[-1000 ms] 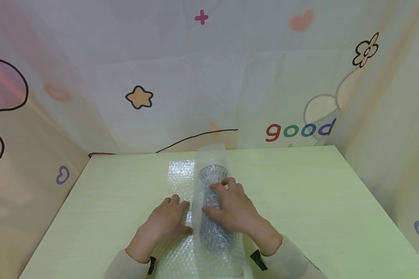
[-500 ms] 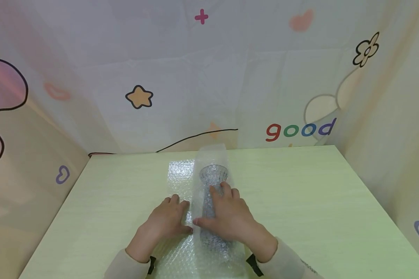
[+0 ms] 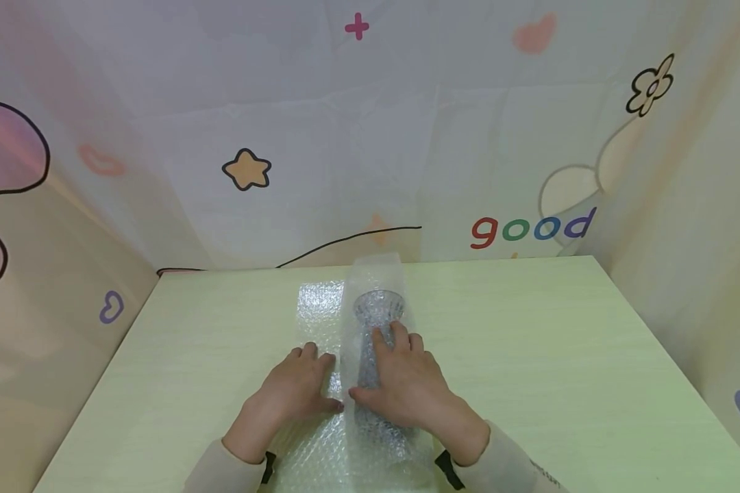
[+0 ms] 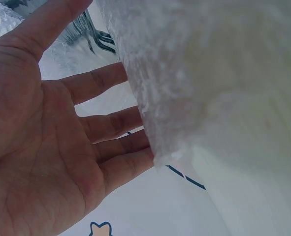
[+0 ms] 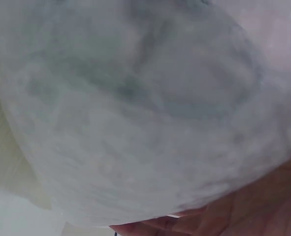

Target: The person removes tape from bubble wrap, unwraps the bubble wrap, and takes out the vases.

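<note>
A clear glass vase with a flared rim lies lengthwise, covered by a fold of bubble wrap. My right hand rests over the covered vase from the right, its fingers extended toward the rim and its thumb reaching across to the left side. On the flat part of the sheet, just left of the vase, my left hand lies with spread fingers, the thumb tip at the fold. The left wrist view shows those fingers extended, their tips hidden by bubble wrap. Cloudy wrap fills most of the right wrist view.
The pale table extends to both sides of the sheet. Behind it hangs a printed cloth backdrop, with more cloth along the left and right edges. The sheet's far end reaches almost to the table's back edge.
My right hand has shifted slightly toward me and settled lower over the vase, its thumb moving left and down. The left hand stays in place.
</note>
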A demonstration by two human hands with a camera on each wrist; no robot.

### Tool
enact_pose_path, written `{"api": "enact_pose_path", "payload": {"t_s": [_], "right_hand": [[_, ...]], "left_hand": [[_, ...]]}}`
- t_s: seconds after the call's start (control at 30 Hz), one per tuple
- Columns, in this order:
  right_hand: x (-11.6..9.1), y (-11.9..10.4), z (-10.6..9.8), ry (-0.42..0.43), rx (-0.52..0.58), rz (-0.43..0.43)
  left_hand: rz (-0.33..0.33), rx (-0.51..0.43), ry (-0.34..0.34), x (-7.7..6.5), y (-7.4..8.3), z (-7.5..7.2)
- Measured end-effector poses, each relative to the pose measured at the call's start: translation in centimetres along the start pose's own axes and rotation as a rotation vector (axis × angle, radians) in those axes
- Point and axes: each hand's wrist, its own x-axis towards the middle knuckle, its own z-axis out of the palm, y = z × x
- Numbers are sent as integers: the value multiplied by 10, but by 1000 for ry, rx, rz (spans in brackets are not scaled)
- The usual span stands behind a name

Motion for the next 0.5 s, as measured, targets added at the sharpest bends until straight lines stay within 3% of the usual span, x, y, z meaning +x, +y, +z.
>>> {"api": "enact_pose_path", "payload": {"t_s": [0.5], "right_hand": [[-2, 2, -3, 2, 40, 9]], "left_hand": [[3, -5, 1, 0, -2, 2]]}}
